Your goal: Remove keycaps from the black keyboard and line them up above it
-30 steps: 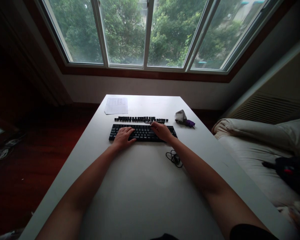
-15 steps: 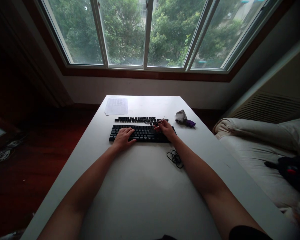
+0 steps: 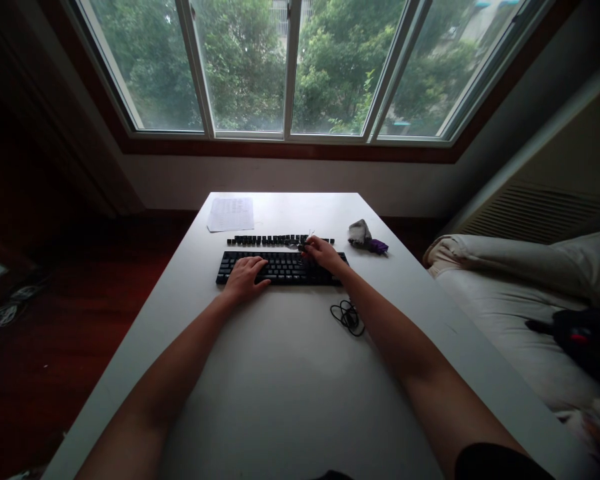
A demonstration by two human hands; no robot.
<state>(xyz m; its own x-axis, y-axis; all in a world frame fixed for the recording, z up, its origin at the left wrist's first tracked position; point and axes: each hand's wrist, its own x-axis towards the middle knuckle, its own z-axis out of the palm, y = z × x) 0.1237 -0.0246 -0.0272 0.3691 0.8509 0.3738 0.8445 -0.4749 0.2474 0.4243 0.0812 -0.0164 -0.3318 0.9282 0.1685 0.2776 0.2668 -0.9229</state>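
A black keyboard (image 3: 280, 268) lies across the white table, many of its keys in place. On its left part rests my left hand (image 3: 247, 277), open, fingers stretched over the keys and thumb apart. Above the keyboard's right part is my right hand (image 3: 324, 255), closed on what looks like a wire keycap puller (image 3: 311, 235); its thin wires stick up past the fingers, and the rest is covered. Just beyond the keyboard, loose black keycaps (image 3: 260, 240) stand in a row, close to my right fingertips. My right hand and forearm hide part of the keyboard's right side.
A coiled black cable (image 3: 349, 317) lies near my right forearm. Grey and purple cloths (image 3: 367, 238) sit to the right of the keycap row. A printed sheet of paper (image 3: 231, 214) lies at the far left of the white table (image 3: 280, 380). A couch (image 3: 505, 320) stands at the right.
My right hand has shifted slightly left and turned, so the puller's wires now point upward. My left hand stays on the keyboard. The whole view has moved slightly.
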